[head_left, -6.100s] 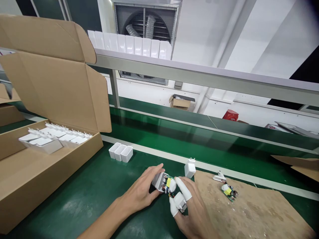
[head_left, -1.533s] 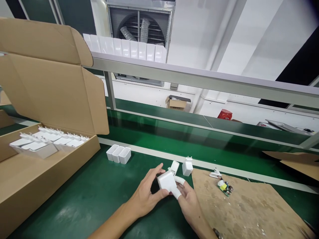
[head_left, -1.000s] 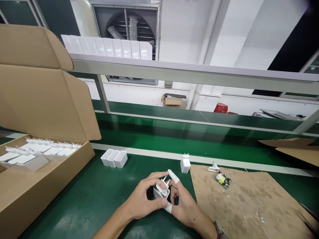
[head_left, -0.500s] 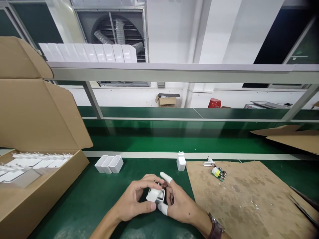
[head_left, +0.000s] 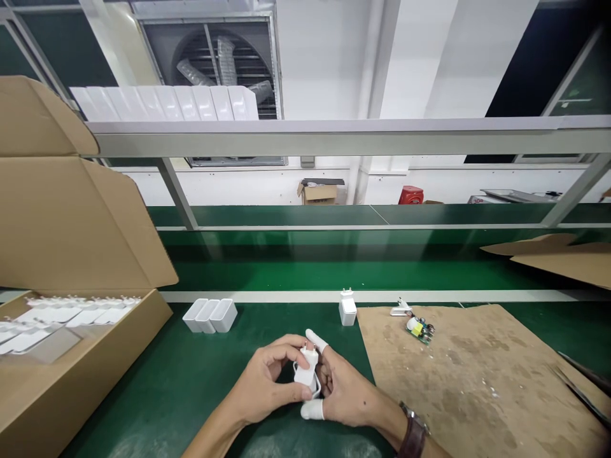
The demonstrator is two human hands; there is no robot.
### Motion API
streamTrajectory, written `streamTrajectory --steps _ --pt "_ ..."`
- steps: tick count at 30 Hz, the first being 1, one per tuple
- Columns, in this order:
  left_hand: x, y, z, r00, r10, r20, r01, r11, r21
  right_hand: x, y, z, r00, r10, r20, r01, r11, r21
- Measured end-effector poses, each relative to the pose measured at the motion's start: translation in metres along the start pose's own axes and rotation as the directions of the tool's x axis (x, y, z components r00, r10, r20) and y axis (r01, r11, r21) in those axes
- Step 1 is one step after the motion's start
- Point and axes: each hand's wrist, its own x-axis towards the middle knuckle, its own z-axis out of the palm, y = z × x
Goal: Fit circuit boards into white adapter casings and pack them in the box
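Note:
Between my hands is a white plug charger, its two-pin top piece sitting tilted over the open white housing. My left hand pinches the top piece with thumb and fingers. My right hand, with white finger cots on thumb and forefinger, grips the housing from the right side. Beyond them stands an upright white charger with its pins up. A green circuit board with a yellow part lies on brown cardboard beside a white plug piece. Three white housings stand side by side at the left.
An open cardboard box holding several white plug pieces stands on the left. Tweezers lie at the right edge of the stained cardboard sheet. A green conveyor belt runs behind the bench, with a grey shelf rail above.
The top piece has turned from lying sideways across the housing to having its pins pointing away, nearer to lining up with the opening. Both hands stay around it.

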Motion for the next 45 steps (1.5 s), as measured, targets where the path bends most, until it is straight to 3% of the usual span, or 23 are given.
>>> streamTrajectory --steps 6,16,21,26,29,33,36,40,45 --pt "-0.003 0.006 0.0 0.998 0.061 -0.019 -0.055 0.968 0.244 -0.006 -0.01 0.001 0.993 0.026 -0.115 -0.048 0.98 -0.193" --pt "-0.004 0.002 -0.003 0.988 0.132 0.082 -0.154 0.916 0.371 -0.009 -0.015 0.001 0.992 0.003 -0.127 -0.039 0.956 -0.289" --pt "-0.001 0.012 0.0 0.969 0.193 0.156 -0.247 0.808 0.535 -0.007 -0.012 0.0 0.993 -0.053 -0.105 0.017 0.948 -0.317" --pt "-0.008 0.016 -0.001 0.989 0.048 0.142 -0.115 0.852 0.51 -0.009 -0.018 0.0 0.994 -0.016 -0.109 -0.022 0.941 -0.337" --pt "-0.006 0.006 -0.009 0.999 0.024 0.024 -0.033 0.846 0.532 -0.01 -0.025 0.0 0.991 0.004 -0.135 -0.058 0.913 -0.403" --pt "0.027 -0.002 -0.019 0.977 0.128 -0.168 0.004 0.785 0.619 -0.01 -0.031 -0.003 0.982 -0.064 -0.18 -0.039 0.855 -0.517" --pt "0.064 -0.004 -0.017 0.976 0.158 -0.147 -0.032 0.778 0.628 -0.009 -0.034 -0.004 0.981 -0.107 -0.161 -0.005 0.821 -0.571" --pt "0.105 -0.016 0.002 0.978 0.165 -0.13 -0.056 0.8 0.597 -0.01 -0.036 -0.005 0.988 -0.122 -0.091 0.037 0.771 -0.636" --pt "0.123 -0.035 0.025 0.98 0.168 -0.108 -0.084 0.838 0.54 -0.009 -0.039 -0.007 0.994 -0.076 -0.084 0.0 0.742 -0.67"
